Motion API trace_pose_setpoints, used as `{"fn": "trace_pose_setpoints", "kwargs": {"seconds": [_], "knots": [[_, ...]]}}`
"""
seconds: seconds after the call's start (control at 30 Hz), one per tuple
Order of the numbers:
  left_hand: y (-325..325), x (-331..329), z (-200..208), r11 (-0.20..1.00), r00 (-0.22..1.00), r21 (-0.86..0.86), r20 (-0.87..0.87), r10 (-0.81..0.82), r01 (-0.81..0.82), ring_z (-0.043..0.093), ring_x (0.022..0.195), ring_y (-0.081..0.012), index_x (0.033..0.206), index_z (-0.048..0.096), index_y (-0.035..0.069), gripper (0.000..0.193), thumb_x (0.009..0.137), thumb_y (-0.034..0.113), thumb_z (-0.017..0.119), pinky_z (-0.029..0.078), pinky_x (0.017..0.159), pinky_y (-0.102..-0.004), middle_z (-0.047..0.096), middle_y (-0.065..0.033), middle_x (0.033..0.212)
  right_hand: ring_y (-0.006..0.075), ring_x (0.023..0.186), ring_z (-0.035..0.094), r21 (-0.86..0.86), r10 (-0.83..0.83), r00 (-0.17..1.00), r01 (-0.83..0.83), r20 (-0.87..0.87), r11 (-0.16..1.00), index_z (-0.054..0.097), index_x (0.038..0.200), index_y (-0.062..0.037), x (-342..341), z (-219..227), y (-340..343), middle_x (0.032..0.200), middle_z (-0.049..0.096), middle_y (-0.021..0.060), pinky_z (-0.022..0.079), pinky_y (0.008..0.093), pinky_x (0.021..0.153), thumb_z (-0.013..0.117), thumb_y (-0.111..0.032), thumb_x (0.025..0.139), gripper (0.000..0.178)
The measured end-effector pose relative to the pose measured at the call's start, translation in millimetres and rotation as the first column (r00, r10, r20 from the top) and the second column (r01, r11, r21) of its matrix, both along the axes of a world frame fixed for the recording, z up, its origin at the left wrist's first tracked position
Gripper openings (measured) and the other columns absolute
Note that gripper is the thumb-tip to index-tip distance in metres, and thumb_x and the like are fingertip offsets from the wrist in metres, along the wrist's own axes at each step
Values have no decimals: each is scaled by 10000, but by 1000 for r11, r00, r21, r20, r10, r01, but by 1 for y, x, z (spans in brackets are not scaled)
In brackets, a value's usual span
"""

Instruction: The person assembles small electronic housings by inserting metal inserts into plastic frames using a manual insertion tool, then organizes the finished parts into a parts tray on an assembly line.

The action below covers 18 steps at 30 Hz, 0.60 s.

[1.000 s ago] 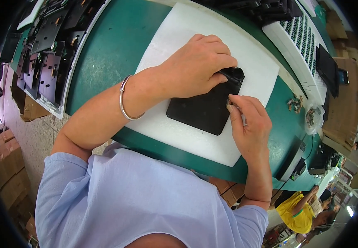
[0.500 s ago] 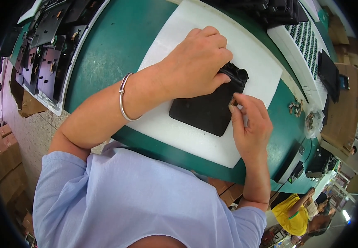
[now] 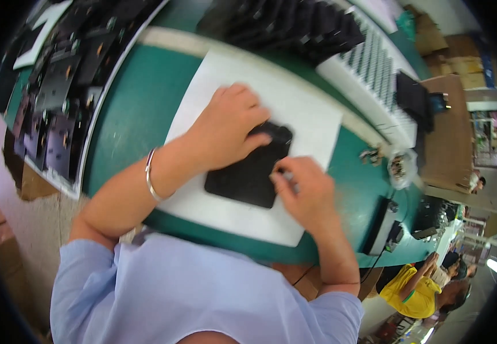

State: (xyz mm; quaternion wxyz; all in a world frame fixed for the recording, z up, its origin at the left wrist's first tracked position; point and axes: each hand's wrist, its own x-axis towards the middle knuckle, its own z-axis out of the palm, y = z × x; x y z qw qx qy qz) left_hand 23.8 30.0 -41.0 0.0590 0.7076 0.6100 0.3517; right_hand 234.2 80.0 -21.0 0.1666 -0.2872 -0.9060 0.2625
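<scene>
A flat black panel [image 3: 243, 182] with rounded corners lies on a white foam sheet [image 3: 231, 221]. At its far right corner a bulky black part [image 3: 280, 135] stands out. My left hand [image 3: 228, 123] is closed over the far edge of the panel, its thumb resting near the black part; the fingertips are partly hidden. By the panel's right edge my right hand [image 3: 309, 192] is closed in a pinch, thumb against forefinger. What sits in that pinch is blurred and too small to name.
A white tray [image 3: 82, 172] of dark panels with small parts stands at left. Black parts [image 3: 283, 26] pile up beyond the foam, beside a white tray of small green pieces [image 3: 369, 74]. A clear bag [image 3: 400, 169] and a black device [image 3: 381, 226] lie right. A person in yellow [image 3: 412, 292] is nearby.
The whole view has shifted, so the bench and both hands appear further left and lower. My right hand keeps its pinch by the panel's right edge; my left stays on the far edge.
</scene>
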Motion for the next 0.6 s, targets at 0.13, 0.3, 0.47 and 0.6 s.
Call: {"fn": "trace_pose_setpoints", "kwargs": {"seconds": [0.13, 0.3, 0.47, 0.6], "knots": [[-1, 1, 5, 999, 999, 51, 26, -18, 17, 510, 957, -331, 907, 621, 47, 324, 641, 145, 779, 399, 862, -437, 563, -116, 908, 228, 674, 617, 28, 33, 998, -34, 46, 999, 608, 879, -121, 2, 14, -3, 800, 601, 52, 497, 323, 573, 696, -146, 780, 134], [-3, 4, 8, 999, 1000, 35, 6, -17, 17, 522, 948, -317, 914, 633, 53, 330, 634, 139, 785, 403, 850, -429, 575, -103, 914, 275, 758, 607, 59, 45, 999, -46, 25, 997, 590, 968, -119, 8, 17, -6, 838, 586, 67, 499, 387, 613, 670, -217, 817, 198], [-5, 1, 10, 999, 999, 43, 41, -6, 4, 522, 974, -289, 922, 630, 79, 308, 663, 140, 784, 403, 844, -414, 575, -88, 938, 284, 773, 614, 94, 27, 991, -40, 128, 995, 590, 1064, -116, 12, 48, 7, 868, 599, 73, 504, 383, 632, 659, -236, 836, 266], [-2, 1, 10, 999, 999, 51, 50, -1, -2, 534, 950, -291, 915, 631, 61, 306, 658, 126, 783, 403, 862, -409, 593, -90, 942, 283, 794, 621, 154, -45, 993, 28, 108, 988, 627, 987, -91, 17, 69, 39, 880, 629, 87, 506, 377, 673, 652, -208, 837, 192]]}}
